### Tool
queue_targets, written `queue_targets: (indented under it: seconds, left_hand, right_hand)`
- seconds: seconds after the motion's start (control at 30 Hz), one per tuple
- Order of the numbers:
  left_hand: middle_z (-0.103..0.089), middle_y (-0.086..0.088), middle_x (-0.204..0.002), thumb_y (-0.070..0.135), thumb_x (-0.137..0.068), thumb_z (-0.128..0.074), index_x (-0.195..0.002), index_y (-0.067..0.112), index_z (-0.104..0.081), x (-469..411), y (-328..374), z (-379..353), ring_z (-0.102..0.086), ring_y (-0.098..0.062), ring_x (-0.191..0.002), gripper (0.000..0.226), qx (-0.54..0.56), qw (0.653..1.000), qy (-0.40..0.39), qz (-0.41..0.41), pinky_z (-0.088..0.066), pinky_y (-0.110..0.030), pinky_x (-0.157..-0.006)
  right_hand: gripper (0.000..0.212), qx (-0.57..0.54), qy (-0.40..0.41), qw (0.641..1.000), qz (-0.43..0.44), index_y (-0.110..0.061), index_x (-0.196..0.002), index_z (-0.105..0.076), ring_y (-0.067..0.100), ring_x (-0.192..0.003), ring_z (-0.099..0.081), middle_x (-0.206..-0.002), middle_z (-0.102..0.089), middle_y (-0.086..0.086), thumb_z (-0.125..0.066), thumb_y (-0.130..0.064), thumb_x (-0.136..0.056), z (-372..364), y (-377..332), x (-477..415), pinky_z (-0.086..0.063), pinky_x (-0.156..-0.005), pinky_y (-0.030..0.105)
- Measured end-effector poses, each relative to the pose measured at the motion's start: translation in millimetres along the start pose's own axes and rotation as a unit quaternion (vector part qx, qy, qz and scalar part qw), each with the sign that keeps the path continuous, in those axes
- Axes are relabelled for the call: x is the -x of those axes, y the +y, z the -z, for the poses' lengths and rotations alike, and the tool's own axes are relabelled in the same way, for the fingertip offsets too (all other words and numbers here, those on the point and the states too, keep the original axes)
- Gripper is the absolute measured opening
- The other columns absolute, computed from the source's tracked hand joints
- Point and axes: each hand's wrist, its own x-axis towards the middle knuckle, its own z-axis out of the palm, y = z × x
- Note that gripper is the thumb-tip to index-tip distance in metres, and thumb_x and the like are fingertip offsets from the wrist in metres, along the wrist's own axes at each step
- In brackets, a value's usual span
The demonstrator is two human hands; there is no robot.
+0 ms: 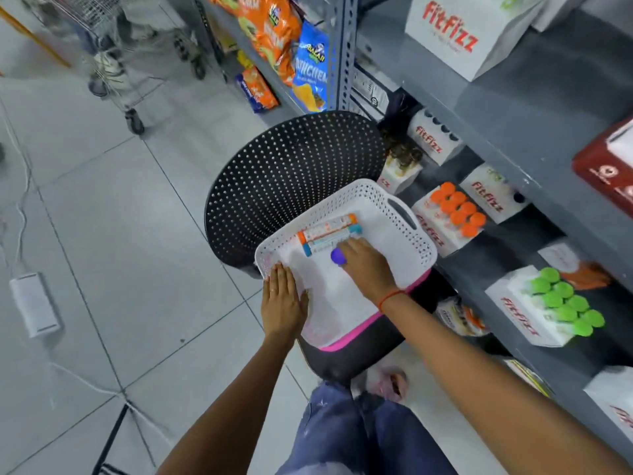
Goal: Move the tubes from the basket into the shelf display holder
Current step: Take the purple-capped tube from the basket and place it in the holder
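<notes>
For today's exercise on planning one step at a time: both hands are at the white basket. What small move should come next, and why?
Probably the right hand should close on the purple-capped tube and lift it out. That hand lies over it inside the basket, while the left hand rests flat on the near rim. Two other tubes lie just beyond, and the holders on the shelf are to the right.

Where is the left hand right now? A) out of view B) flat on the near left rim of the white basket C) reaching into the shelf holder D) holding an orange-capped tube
B: the left hand lies flat, fingers spread, on the near left edge of the white basket, gripping nothing, while the right hand reaches among the tubes.
</notes>
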Motion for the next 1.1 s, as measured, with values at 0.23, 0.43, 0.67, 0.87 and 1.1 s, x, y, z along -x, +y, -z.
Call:
queue_targets:
  seconds: [0.23, 0.43, 0.67, 0.87, 1.1]
  left_hand:
    - [-0.036, -0.024, -0.146, 0.042, -0.094, -0.023, -0.138, -0.006, -0.035, -18.9, 41.0, 30.8, -0.034, -0.034, -0.136, 0.067, 0.039, 0.995, 0.030, -0.083, -0.018, -0.042, -0.115]
    - [-0.027, -0.023, -0.150, 0.034, -0.093, -0.041, -0.143, -0.003, -0.024, -41.7, 198.0, 90.5, -0.025, -0.032, -0.140, 0.064, 0.126, 0.942, 0.116, -0.288, -0.007, -0.035, -0.117]
    - [-0.016, -0.026, -0.153, 0.047, -0.097, -0.024, -0.144, -0.008, -0.016, -18.7, 351.3, 147.5, -0.013, -0.033, -0.143, 0.073, 0.195, 0.886, 0.150, -0.392, -0.009, -0.038, -0.118]
    - [-0.015, -0.029, -0.152, 0.058, -0.093, -0.016, -0.144, -0.009, -0.012, -11.8, 377.9, 128.2, -0.018, -0.040, -0.141, 0.084, 0.168, 0.915, 0.084, -0.357, -0.019, -0.049, -0.115]
    - [-0.017, -0.026, -0.152, 0.068, -0.086, 0.002, -0.145, -0.004, -0.014, -17.8, 374.1, 124.7, -0.016, -0.037, -0.142, 0.095, 0.114, 0.914, 0.080, -0.382, -0.006, -0.044, -0.116]
  right_hand:
    - [0.028, -0.220, 0.172, 0.942, -0.187, -0.011, -0.099, -0.064, 0.025, -0.079, -0.064, -0.091, -0.070, 0.010, -0.075, -0.011, -0.074, 139.6, 31.8, 56.7, -0.048, -0.071, 0.027]
    - [0.038, -0.224, 0.317, 0.886, -0.256, -0.015, -0.109, -0.065, 0.015, -0.076, -0.064, -0.091, -0.073, 0.008, -0.078, -0.017, -0.073, 261.9, 83.9, 129.1, -0.058, -0.081, 0.044]
    - [0.032, -0.091, 0.415, 0.840, -0.338, -0.018, -0.100, -0.066, 0.022, -0.063, -0.063, -0.074, -0.069, 0.007, -0.079, -0.027, -0.072, 371.2, 122.7, 232.0, -0.050, -0.064, 0.018]
    - [0.033, 0.017, 0.456, 0.793, -0.405, -0.015, -0.106, -0.066, 0.010, -0.065, -0.063, -0.078, -0.072, 0.010, -0.076, -0.023, -0.075, 406.1, 163.2, 285.4, -0.046, -0.067, 0.014]
    - [0.036, 0.058, 0.391, 0.820, -0.414, -0.011, -0.109, -0.063, 0.033, -0.084, -0.065, -0.093, -0.071, 0.019, -0.075, -0.024, -0.077, 402.5, 201.0, 272.0, -0.052, -0.080, 0.036]
